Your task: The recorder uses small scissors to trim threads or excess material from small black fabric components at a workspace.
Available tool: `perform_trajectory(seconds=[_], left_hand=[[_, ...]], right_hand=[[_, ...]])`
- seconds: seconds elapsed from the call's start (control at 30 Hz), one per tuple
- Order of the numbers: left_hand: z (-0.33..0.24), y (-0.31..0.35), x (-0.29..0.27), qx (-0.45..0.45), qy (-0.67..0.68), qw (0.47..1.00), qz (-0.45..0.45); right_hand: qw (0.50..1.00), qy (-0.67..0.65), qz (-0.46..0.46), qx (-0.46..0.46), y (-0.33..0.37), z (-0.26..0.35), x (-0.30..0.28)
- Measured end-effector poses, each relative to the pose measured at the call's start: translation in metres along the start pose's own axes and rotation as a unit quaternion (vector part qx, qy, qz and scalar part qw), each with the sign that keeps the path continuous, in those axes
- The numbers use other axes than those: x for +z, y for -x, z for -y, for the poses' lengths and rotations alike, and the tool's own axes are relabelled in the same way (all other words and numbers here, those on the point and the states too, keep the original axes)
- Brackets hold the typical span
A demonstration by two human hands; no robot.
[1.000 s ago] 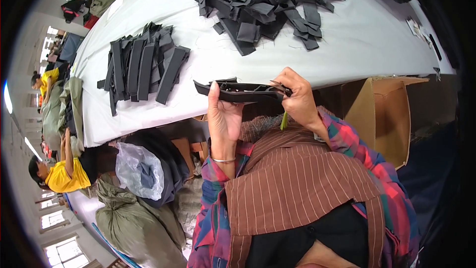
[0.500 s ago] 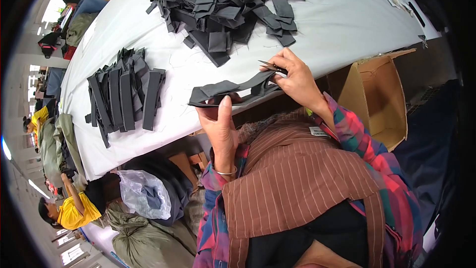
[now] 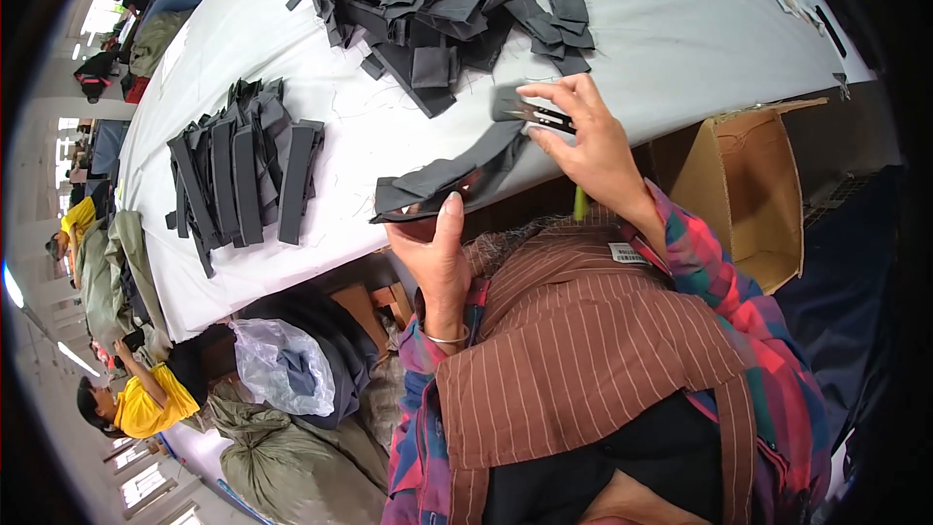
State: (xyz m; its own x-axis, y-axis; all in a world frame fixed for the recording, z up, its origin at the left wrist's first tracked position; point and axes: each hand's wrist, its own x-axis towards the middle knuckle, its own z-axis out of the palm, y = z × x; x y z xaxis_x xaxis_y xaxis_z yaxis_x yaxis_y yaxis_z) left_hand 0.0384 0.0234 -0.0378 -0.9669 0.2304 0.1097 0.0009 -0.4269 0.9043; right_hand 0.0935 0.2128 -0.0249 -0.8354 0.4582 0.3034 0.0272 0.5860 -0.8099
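My left hand (image 3: 439,258) is closed on the near-left end of a dark grey fabric strip (image 3: 455,167), thumb on top and the fingers hidden underneath. The strip runs up and to the right, its far end lying over the white-covered table (image 3: 350,126). Between the fingers and thumb of my right hand (image 3: 601,151) are small black thread snips (image 3: 549,119), their pointed tips at the strip's far end. Whether the blades touch the cloth, I cannot tell.
A large heap of dark grey fabric pieces (image 3: 432,5) lies at the far side. To the left is a row of strips (image 3: 233,170). An open cardboard box (image 3: 758,185) stands right, a clear plastic bag (image 3: 282,369) lower left. A person in yellow (image 3: 151,403) is at far left.
My right hand has moved slightly right and opened its fingers more around the snips. The strip's far end now extends straight up and away instead of looping back.
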Motion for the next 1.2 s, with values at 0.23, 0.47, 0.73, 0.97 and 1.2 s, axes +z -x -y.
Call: perform_trajectory(seconds=[0.23,0.47,0.73,0.97,1.2], left_hand=[[0.004,0.000,0.004,0.036,-0.031,0.998,-0.028],[0.009,0.000,0.005,0.036,-0.030,0.999,-0.015],[0.007,0.002,0.009,0.040,-0.051,0.998,-0.019],[0.009,0.001,0.006,0.019,-0.079,0.997,-0.012],[0.011,0.002,0.004,0.024,-0.083,0.996,-0.014]], right_hand=[[0.997,-0.054,0.045,-0.021,0.016,0.016,-0.014],[0.998,0.019,0.040,-0.036,0.017,0.015,-0.007],[0.994,0.074,0.017,-0.085,0.016,0.014,-0.006],[0.991,0.090,0.026,-0.095,0.013,0.014,-0.005],[0.983,0.120,0.057,-0.125,0.011,0.020,0.009]])
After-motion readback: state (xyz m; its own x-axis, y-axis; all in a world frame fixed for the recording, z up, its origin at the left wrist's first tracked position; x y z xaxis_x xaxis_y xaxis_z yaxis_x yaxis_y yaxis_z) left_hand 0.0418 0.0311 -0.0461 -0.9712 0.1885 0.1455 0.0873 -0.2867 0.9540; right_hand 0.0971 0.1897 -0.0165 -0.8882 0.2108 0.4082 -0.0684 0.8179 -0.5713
